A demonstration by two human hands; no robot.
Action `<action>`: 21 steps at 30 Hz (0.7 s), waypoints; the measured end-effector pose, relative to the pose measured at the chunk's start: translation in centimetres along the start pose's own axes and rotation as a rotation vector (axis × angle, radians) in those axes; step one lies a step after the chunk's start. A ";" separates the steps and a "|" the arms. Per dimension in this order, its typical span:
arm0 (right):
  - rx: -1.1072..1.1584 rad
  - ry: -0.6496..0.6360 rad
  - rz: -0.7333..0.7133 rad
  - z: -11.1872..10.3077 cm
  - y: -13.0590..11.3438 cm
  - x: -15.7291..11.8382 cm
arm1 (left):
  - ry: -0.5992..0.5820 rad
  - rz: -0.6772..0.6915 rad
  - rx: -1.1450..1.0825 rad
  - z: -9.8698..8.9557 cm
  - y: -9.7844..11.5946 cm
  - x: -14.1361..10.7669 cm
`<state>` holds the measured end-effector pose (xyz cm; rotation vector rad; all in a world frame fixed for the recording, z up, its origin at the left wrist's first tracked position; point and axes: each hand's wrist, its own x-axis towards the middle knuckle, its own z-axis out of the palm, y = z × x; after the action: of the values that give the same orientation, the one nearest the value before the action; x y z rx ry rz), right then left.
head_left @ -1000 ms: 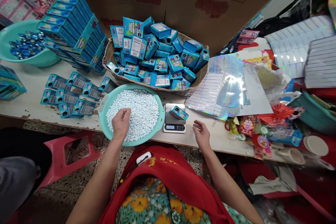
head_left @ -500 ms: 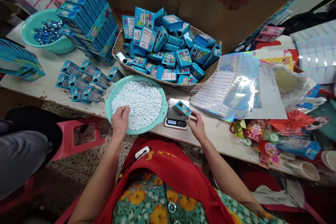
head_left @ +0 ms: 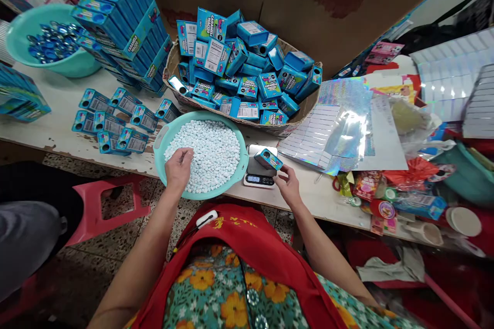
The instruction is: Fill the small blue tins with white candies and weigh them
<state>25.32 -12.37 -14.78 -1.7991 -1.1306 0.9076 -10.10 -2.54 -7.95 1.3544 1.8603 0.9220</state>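
A turquoise basin (head_left: 241, 167) of small white candies (head_left: 210, 157) stands at the table's front edge. My left hand (head_left: 179, 167) is over its left part, fingers pressed together; whatever they hold is too small to make out. To the right of the basin, a small blue box (head_left: 268, 159) rests tilted on a digital scale (head_left: 258, 179) with a lit display. My right hand (head_left: 287, 182) is at the scale's right side, its fingers curled by the lower right end of the box; whether they grip it cannot be made out.
Behind the basin is a cardboard tray (head_left: 175, 69) heaped with blue boxes. Several small boxes (head_left: 133, 140) lie to the left, near stacked boxes (head_left: 116, 20) and a basin (head_left: 87, 64) of blue-wrapped sweets. Shiny sheets (head_left: 351, 128) lie to the right. A seated person's leg (head_left: 29, 236) shows at left.
The view has shifted slightly. My left hand has moved a little up and right over the candies. My right hand and the box on the scale look almost unchanged.
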 end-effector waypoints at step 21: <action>-0.043 0.154 0.059 2.8 -3.2 1.4 | -0.092 -0.011 0.003 -2.4 -1.8 2.5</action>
<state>22.25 -9.52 -13.32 -1.9110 -1.0120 0.7693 -13.58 -0.91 -8.40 1.3643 1.7987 0.8378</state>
